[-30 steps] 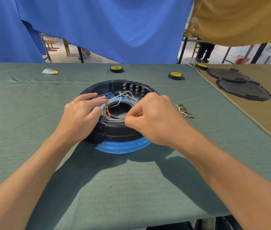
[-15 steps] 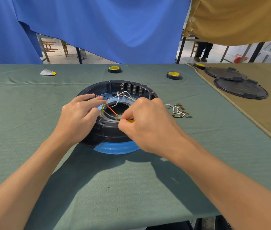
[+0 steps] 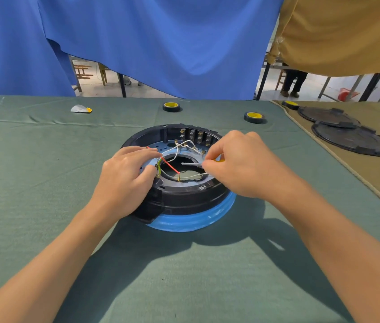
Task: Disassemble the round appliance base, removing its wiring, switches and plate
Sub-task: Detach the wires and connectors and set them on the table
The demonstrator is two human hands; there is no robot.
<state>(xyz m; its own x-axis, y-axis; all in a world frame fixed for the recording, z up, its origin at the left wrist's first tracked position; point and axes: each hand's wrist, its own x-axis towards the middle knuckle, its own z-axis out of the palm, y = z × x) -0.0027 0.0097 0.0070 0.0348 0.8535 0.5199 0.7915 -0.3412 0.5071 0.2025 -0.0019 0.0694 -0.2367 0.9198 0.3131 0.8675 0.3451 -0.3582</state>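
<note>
Head cam: round base sits mid-frame, left hand resting flat-fingered on its 9 o'clock rim, right hand at 3 o'clock pinching a small yellow-handled tool, shaft pointing toward 9 o'clock, tip nearest the red wire I'd say.

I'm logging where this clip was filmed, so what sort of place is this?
Likely a repair or disassembly workshop: cloth-covered work tables, a round appliance base with its wiring exposed, and a screwdriver in the right hand.
</note>
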